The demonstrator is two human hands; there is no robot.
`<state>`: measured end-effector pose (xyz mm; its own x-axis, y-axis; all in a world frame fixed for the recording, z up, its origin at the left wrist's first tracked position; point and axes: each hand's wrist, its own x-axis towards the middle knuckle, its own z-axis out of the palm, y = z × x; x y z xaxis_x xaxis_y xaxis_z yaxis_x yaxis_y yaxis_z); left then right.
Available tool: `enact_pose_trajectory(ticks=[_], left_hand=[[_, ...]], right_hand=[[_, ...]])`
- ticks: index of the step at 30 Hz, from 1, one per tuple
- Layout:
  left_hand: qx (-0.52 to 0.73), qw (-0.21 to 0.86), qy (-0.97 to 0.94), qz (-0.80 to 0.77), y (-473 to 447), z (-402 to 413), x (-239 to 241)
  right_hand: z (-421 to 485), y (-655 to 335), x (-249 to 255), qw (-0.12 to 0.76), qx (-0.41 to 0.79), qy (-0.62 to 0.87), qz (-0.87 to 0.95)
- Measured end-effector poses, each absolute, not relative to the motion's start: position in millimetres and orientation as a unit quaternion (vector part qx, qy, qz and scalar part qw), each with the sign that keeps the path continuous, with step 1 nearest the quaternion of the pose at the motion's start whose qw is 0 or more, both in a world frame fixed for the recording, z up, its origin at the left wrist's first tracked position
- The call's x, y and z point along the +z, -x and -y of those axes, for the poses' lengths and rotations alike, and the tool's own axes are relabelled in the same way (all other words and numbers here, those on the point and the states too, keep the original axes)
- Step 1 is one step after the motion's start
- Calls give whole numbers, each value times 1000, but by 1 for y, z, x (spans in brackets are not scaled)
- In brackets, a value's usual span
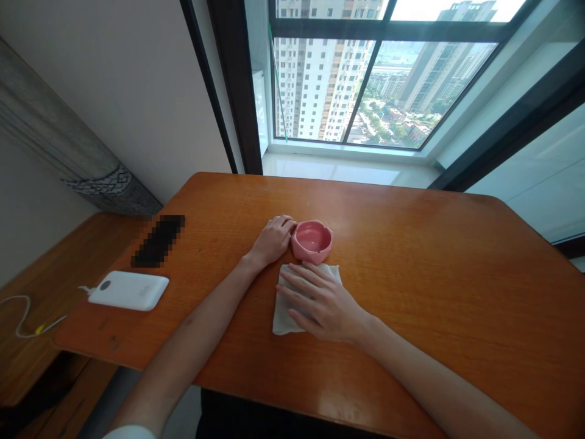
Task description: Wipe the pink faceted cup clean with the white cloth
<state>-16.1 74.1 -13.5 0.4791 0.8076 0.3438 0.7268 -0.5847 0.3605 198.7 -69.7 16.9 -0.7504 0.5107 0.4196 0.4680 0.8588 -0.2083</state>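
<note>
A pink ashtray-like bowl point(311, 242) with a notched rim stands upright on the wooden table point(439, 274). My left hand point(274, 236) rests at its left side, the fingers stretched forward and their tips against its wall. The underside of that hand and most of its thumb are hidden. Just in front of the bowl lies a folded white cloth or tissue point(281, 320). Across it my right hand point(320, 300) lies flat, palm down with fingers apart, covering much of it. Its fingertips come close to the bowl's near edge.
A white power bank point(130, 291) with a cable lies at the table's left side, and a pixelated dark object point(158, 241) is behind it. A lower wooden bench point(31, 341) adjoins on the left. Beyond the far edge is a window point(329, 91); a grey curtain point(59, 122) hangs left.
</note>
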Motion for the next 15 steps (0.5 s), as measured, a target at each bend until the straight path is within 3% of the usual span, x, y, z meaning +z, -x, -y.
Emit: enact_pose_trajectory(ticks=[4, 6, 8, 11, 15], left_hand=[[245, 91, -855, -448, 16, -74, -12], [242, 94, -854, -451, 16, -74, -12], [240, 92, -853, -454, 16, -75, -12], [240, 89, -855, -452, 16, -75, -13], [239, 85, -855, -453, 16, -75, -13]], right_hand=[[38, -240, 23, 412, -27, 393, 821], [17, -260, 19, 358, -56, 543, 757], [0, -274, 10, 226, -55, 640, 732], [-12, -280, -6, 75, -26, 680, 729], [-11, -277, -15, 52, -23, 683, 728]])
